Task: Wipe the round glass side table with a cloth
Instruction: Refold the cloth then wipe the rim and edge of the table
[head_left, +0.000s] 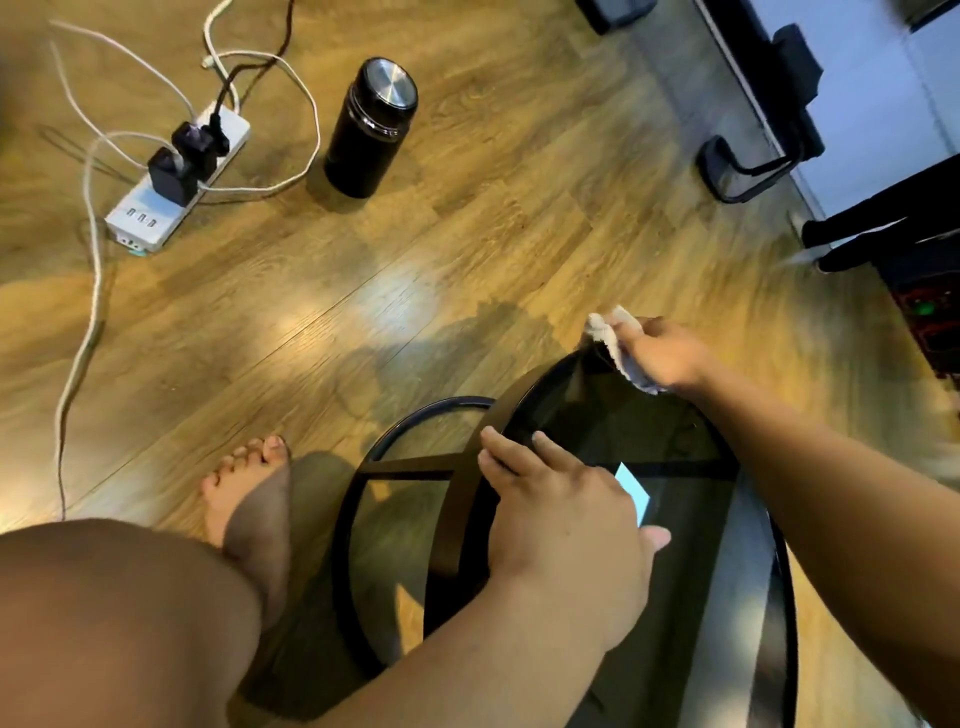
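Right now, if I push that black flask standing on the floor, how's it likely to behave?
The black flask stands tall and narrow on the smooth wooden floor, so a high push would probably tip it, then it could roll. Its metal lid suggests it's stiff and fairly heavy; a low push likely slides it.

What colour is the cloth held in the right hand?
The cloth is white, seen in the head view.
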